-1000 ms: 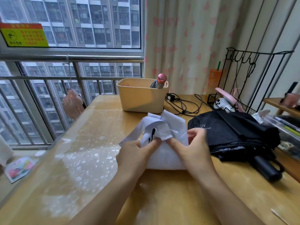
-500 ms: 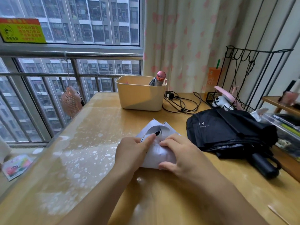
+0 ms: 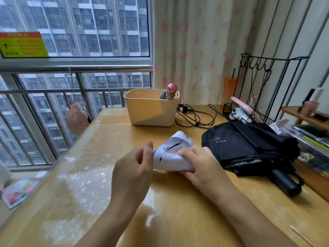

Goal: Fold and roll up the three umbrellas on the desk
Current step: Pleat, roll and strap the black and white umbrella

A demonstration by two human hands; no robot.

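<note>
A white umbrella (image 3: 171, 154) with black slits lies bunched on the desk's middle. My right hand (image 3: 201, 166) grips its near end, fingers curled over the fabric. My left hand (image 3: 132, 168) hovers just left of it, fingers loosely curled, thumb tip close to the fabric, holding nothing. A black umbrella (image 3: 249, 148) marked "UV" lies loosely folded to the right, its black handle (image 3: 284, 182) pointing toward me. A rolled grey umbrella with a pink handle (image 3: 170, 92) stands in the beige bin (image 3: 149, 111).
Black cables and a charger (image 3: 194, 116) lie behind the white umbrella. A black wire rack (image 3: 256, 104) with pink and white items stands at the back right, with a cluttered shelf (image 3: 309, 132) beside it. A small pink fan (image 3: 76, 118) hangs off the desk's left edge. A thin stick (image 3: 300, 236) lies front right.
The white canopy has been gathered from a loose spread into a tighter bundle. My left hand has come off it and drawn back left; my right hand has closed around the bundle.
</note>
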